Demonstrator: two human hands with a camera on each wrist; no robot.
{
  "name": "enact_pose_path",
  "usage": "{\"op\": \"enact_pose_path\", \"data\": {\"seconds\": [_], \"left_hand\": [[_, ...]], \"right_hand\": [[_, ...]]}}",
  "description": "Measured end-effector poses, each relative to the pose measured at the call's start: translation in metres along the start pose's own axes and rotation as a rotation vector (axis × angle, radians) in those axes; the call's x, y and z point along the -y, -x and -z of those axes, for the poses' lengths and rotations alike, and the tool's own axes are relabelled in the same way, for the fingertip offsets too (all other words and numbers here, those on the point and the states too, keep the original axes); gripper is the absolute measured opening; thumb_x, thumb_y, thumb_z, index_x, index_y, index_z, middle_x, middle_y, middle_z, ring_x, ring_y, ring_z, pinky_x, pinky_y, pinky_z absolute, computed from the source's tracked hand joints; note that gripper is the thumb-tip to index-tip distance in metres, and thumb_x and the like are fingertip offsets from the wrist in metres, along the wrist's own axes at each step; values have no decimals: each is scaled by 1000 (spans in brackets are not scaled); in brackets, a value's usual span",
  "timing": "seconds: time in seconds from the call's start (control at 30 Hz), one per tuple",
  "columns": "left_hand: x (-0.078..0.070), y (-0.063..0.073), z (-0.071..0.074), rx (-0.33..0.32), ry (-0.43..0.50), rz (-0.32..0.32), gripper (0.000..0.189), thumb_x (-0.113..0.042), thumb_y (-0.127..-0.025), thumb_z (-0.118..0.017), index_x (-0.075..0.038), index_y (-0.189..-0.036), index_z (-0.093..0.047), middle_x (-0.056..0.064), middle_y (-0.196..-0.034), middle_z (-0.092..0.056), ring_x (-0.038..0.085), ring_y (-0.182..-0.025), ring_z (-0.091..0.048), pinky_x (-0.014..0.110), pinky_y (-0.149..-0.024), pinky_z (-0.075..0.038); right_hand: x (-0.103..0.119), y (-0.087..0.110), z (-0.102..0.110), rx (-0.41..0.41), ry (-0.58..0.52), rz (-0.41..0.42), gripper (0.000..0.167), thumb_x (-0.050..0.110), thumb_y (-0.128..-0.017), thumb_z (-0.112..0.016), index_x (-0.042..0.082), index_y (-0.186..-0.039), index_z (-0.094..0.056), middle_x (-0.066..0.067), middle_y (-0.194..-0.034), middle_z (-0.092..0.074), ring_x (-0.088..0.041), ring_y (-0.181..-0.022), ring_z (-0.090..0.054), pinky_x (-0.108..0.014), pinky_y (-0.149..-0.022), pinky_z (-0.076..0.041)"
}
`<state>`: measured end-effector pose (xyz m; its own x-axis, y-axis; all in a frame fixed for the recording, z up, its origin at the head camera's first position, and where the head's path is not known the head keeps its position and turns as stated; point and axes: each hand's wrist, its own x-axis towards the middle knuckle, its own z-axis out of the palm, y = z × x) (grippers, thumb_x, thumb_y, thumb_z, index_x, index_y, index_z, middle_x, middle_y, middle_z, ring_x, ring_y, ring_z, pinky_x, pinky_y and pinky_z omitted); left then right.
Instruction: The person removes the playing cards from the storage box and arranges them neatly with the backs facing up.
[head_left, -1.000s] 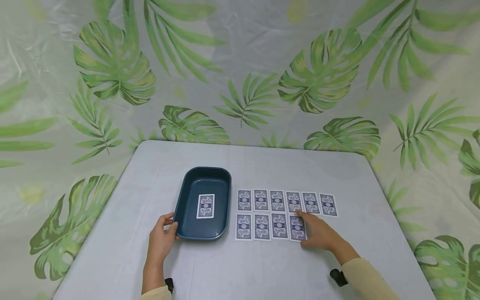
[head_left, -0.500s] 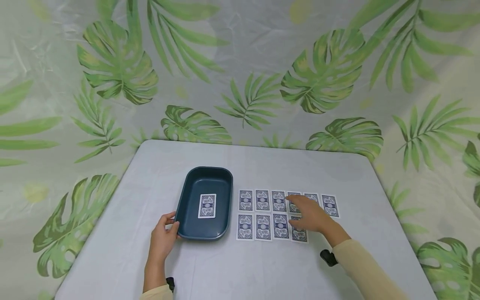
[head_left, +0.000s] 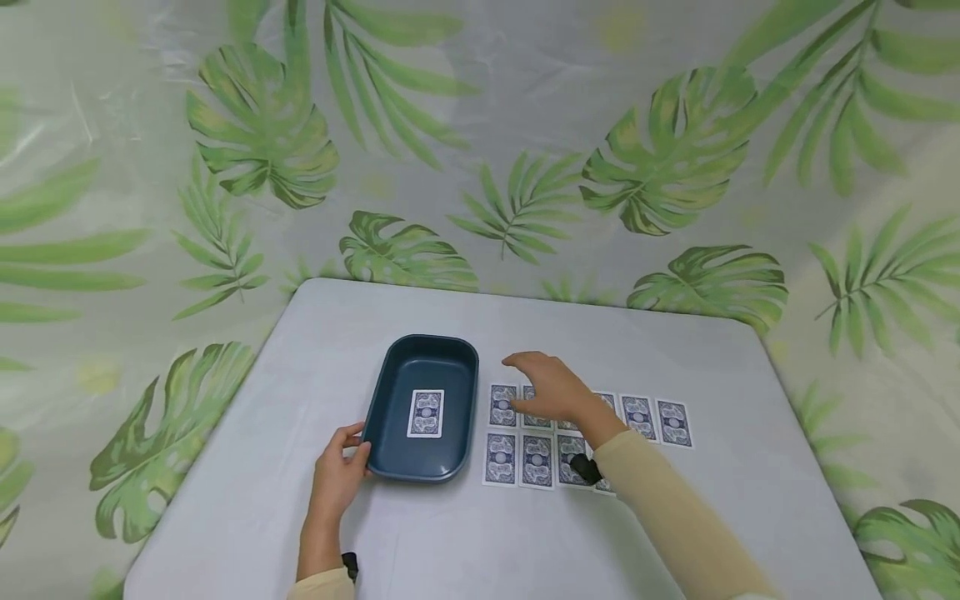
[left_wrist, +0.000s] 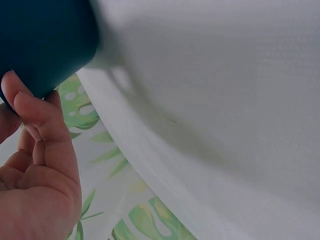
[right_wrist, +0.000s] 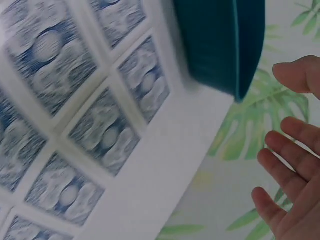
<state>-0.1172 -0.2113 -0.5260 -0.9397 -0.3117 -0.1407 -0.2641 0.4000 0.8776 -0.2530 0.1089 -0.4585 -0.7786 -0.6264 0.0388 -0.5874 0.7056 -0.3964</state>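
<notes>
On the left of the table stands a dark teal tray [head_left: 397,461] with one face-down playing card [head_left: 425,413] lying flat inside. My left hand [head_left: 336,479] pinches the tray's left side near its front corner; thumb and fingers at the edge [left_wrist: 45,150] show in the left wrist view. Two rows of face-down blue-and-white playing cards [head_left: 500,459] lie right of the tray. Above the back row my right hand [head_left: 553,390] hovers, hiding some cards. Its fingers are spread and relaxed in the right wrist view, with nothing held, apart from the tray wall [right_wrist: 212,45].
The table [head_left: 465,542] has a white cloth and rounded back corners. Behind it hangs a leaf-patterned sheet [head_left: 510,208]. Black wrist cameras, such as the one [head_left: 585,469] on the right arm, sit below the hands.
My right hand has lifted from the right end of the front row of cards and moved left toward the tray, with nothing in it. The left hand stays on the tray.
</notes>
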Motion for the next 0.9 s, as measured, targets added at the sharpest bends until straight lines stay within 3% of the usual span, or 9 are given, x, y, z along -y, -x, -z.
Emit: {"op": "enact_pose_path", "data": {"seconds": [0.27, 0.57, 0.9], "left_hand": [[2, -3, -3, 3, 6, -23, 36, -5, -99, -54, 0, -135, -51, 24, -117, -57, 19, -69, -63, 29, -63, -51], [4, -5, -4, 3, 9, -34, 36, -6, -99, -55, -1, -134, -51, 23, -117, -58, 21, -68, -64, 31, -62, -50], [7, -5, 0, -22, 10, -29, 35, -5, -99, -55, -1, -133, -52, 23, -116, -59, 20, -67, -64, 30, -61, -50]], "right_hand": [[27, -33, -20, 46, -44, -5, 63, 26, -84, -72, 7, -140, -51, -10, -141, -51, -28, -133, -43, -46, -108, -32], [51, -59, -50, 96, -32, 24, 61, 29, -85, -72, 6, -138, -52, -11, -140, -52, -28, -133, -44, -45, -109, -33], [68, -83, -72, 148, -102, 17, 65, 26, -85, -73, 5, -141, -49, -12, -144, -48, -29, -136, -39, -42, -110, -31]]}}
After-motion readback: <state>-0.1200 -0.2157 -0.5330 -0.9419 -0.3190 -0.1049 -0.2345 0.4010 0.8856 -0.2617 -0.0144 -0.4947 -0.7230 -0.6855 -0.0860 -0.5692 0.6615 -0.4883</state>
